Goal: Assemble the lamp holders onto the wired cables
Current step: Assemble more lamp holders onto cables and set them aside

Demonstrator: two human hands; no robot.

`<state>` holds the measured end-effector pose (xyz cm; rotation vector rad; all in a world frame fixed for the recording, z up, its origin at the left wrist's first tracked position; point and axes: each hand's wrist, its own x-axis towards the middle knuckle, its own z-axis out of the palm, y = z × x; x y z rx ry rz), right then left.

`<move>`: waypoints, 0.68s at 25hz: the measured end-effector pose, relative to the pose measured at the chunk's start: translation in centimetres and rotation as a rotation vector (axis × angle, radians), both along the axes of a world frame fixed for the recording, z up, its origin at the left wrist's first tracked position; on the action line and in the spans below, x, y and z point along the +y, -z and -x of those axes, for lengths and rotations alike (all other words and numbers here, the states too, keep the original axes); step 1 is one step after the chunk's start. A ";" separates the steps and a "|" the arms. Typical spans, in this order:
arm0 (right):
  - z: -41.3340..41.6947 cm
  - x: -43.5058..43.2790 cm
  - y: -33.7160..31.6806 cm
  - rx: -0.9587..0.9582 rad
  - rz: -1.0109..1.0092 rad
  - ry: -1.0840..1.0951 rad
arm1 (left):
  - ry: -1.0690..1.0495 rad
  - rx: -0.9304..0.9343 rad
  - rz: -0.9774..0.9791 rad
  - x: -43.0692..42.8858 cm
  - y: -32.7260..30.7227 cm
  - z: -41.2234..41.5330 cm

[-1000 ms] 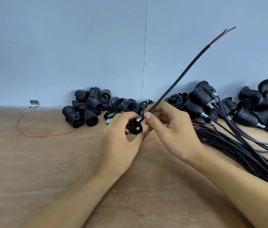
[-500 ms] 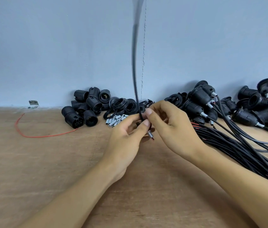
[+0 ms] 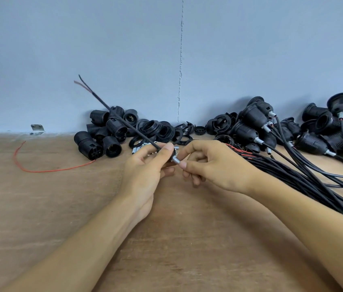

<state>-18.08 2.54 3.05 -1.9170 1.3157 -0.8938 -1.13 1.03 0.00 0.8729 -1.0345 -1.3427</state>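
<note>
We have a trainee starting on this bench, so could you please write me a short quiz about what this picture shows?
1. True or false: the loose red wire lies to the right of the left hand.
2. The free end of the black cable pinched by that hand points: A) up and left, B) up and right, C) straight down.
3. Fill in: the right hand pinches a small ____ sleeve.
Key: 1 false; 2 A; 3 metal.
</note>
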 end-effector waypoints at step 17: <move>5.8 0.1 -6.1 0.965 -0.056 0.612 | -0.075 0.204 -0.058 0.4 -0.8 0.2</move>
